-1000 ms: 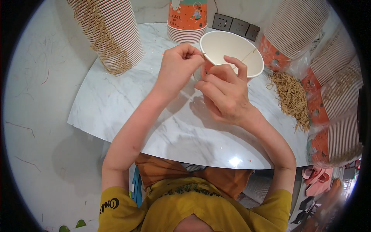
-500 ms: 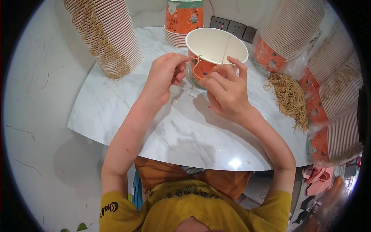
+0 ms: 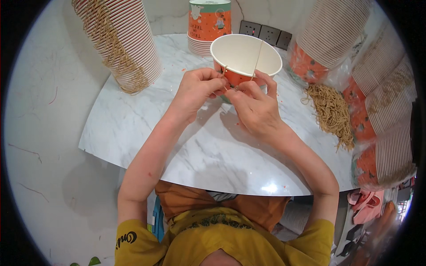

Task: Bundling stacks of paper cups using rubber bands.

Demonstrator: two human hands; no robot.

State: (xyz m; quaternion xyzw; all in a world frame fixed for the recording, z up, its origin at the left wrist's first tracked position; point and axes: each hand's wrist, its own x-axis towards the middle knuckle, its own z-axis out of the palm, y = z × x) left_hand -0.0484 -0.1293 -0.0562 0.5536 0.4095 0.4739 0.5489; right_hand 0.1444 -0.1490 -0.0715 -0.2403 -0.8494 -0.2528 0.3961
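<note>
An orange paper cup (image 3: 245,55) with a white inside sits upright on the marble table (image 3: 177,128), just past my hands. A thin tan string (image 3: 257,60) runs across its open mouth and down its near side. My left hand (image 3: 197,88) pinches the string at the cup's near rim. My right hand (image 3: 253,106) presses against the cup's near wall, its fingertips on the string beside my left fingers. The lower part of the cup is hidden behind both hands.
A tall stack of striped cups (image 3: 120,40) with string loops stands at the far left. A short stack of orange cups (image 3: 209,24) stands at the back. More stacks (image 3: 381,88) line the right side, next to a pile of tan strings (image 3: 330,111).
The cup has come down from a raised tilt to stand nearer and more upright. Both hands have closed together at its near rim, on the string.
</note>
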